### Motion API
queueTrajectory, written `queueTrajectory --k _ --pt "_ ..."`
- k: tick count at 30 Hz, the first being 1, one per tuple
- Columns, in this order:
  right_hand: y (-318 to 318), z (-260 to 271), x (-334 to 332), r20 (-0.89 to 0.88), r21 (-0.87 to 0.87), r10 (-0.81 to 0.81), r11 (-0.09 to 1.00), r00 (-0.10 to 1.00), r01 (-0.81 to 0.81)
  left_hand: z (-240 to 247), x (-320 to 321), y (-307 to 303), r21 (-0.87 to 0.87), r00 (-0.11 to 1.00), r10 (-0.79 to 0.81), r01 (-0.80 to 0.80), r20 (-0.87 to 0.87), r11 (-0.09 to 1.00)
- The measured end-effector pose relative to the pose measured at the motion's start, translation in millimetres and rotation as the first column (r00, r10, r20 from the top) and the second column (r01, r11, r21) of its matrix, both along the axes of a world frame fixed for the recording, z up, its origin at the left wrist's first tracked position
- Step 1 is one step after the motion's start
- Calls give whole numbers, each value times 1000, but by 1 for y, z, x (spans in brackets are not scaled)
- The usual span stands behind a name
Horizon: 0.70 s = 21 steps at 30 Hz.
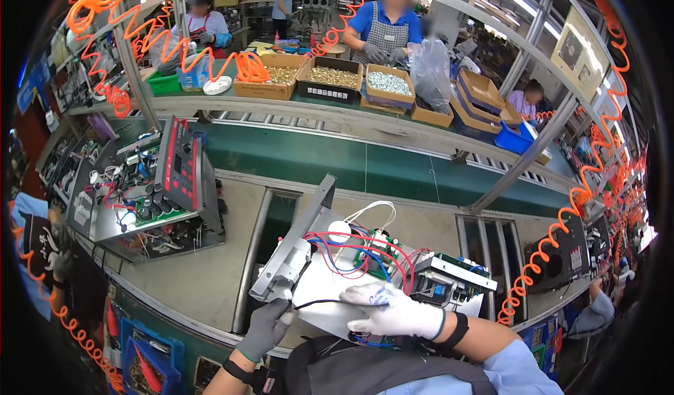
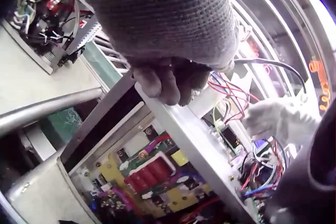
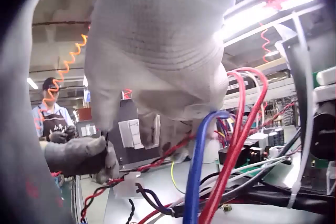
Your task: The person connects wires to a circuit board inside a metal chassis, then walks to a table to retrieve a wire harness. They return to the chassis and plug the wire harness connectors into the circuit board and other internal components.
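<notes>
A black cable [image 1: 319,301] spans between my two hands above the open metal chassis [image 1: 316,286]. My grey-gloved left hand [image 1: 265,330] pinches one end of it at the chassis's near left corner; in the left wrist view its curled fingers [image 2: 168,85] are close over the metal panel's edge [image 2: 178,134]. My white-gloved right hand [image 1: 397,312] holds the cable further along, between thumb and fingers, its palm down over the chassis. Red wires [image 1: 393,251] and blue wires [image 3: 195,166] loop up beside the right hand. A circuit board [image 2: 152,171] shows behind the panel.
Another opened unit with a red front panel [image 1: 184,167] stands at the left. A green conveyor [image 1: 316,160] runs behind, with boxes of small parts [image 1: 330,79] on the shelf beyond. Orange coiled hoses [image 1: 537,261] hang on both sides. A blue bin [image 1: 151,349] sits lower left.
</notes>
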State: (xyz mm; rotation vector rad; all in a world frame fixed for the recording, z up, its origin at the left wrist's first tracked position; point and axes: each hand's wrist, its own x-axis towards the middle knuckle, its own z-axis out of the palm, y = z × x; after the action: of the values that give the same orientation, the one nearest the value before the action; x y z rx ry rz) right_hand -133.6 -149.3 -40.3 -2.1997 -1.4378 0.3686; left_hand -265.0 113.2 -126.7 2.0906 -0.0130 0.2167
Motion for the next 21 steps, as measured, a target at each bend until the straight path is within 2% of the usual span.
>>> queueTrajectory --k 2,3,4,5,7,8,10,11,12,13,14,15,17,18,19,20,21 --pt "6 1 8 -226 149 -100 979 969 136 4 0 1 166 1000 -14 10 22 986" --pt "14 44 16 -652 -209 -279 960 705 187 6 1 2 167 1000 -13 9 20 986" --pt "11 39 21 -830 -121 -254 951 497 285 7 2 3 260 996 -44 23 74 965" --pt "9 39 21 -829 -122 -254 952 498 281 8 2 4 351 989 -81 34 121 936" --pt "6 40 21 -790 -45 -368 832 490 553 15 2 5 389 989 -114 66 100 919" --pt "4 42 19 -791 -43 -368 831 489 555 18 2 5 429 986 -146 98 79 898" --pt "0 46 14 -558 -47 -356 915 749 400 18 0 9 479 981 -180 124 71 869" --pt "-3 31 11 -355 82 -195 968 914 239 18 -3 11 526 976 -211 150 57 837" --pt "0 28 2 -223 70 -156 982 962 176 18 -4 13 530 976 -213 155 50 834" --pt "6 23 -4 6 120 -138 983 990 137 18 -5 15 519 975 -220 166 44 839" --pt "12 18 -7 238 159 -127 983 963 90 19 -5 17 508 973 -228 177 39 843" --pt "17 16 -6 236 165 -134 982 963 96 20 -6 16 513 972 -234 183 36 839" --pt "27 16 0 88 -214 -110 969 990 127 26 -7 12 475 969 -238 176 73 862" --pt "33 21 -4 90 -206 -112 970 990 129 34 -8 9 482 968 -240 176 73 858" --pt "37 31 -10 255 22 -16 1000 967 11 44 -10 3 418 972 -231 195 38 887" --pt "41 36 -13 426 223 37 964 904 -144 49 -12 0 349 974 -225 211 -1 913" --pt "43 24 -19 370 249 145 936 918 -248 47 -14 0 348 971 -238 213 28 913"
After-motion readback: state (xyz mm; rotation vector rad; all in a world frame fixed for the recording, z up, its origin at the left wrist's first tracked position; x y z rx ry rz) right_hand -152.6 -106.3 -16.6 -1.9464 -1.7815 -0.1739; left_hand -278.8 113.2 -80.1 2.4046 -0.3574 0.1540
